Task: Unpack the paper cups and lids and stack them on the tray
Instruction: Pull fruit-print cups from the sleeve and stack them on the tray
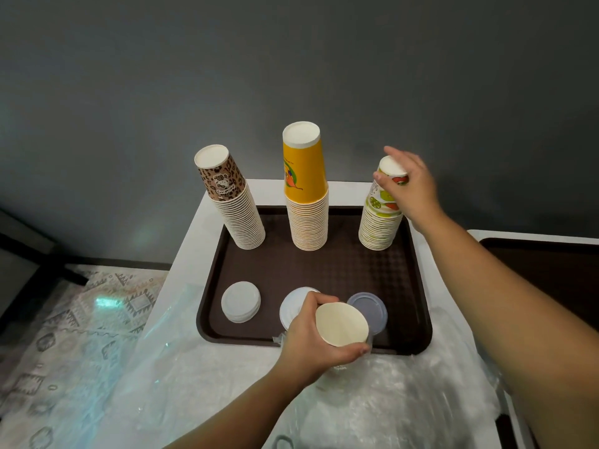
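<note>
I log: white table (pixel 207 215), grey wall (pixel 291 59), brown tray (pixel 324 270) centre; left hand (pixel 311 338) grips cup (pixel 342 324), right hand (pixel 411 186) curls around fruit-print stack (pixel 381 222) at the tray's upper right.

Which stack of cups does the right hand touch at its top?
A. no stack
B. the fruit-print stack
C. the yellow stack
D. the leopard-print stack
B: the right hand has its fingers round the top cup of the fruit-print stack, at the tray's far right corner.
</note>
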